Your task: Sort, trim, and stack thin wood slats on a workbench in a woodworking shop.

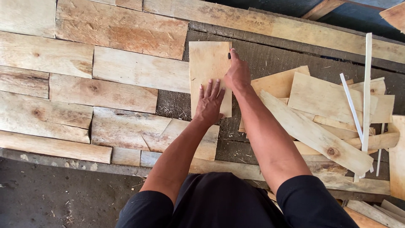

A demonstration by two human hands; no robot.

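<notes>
Seen from the head camera, a person's left hand (209,103) lies flat, fingers spread and grip released, on the lower part of a pale, thin rectangular wooden sheet (207,63) standing lengthwise at the centre of the dark, rough plank tabletop (270,55). The right hand (237,74), at the sheet's 3 o'clock edge, is clenched on a small dark marking tool (229,55), its tip touching the sheet's right edge. At 9 o'clock, pale rectangular wooden boards (101,90) lie fitted side by side. At 3 o'clock sits a loose heap of thin wooden offcuts (320,105), with narrow white strips (366,84) across it.
</notes>
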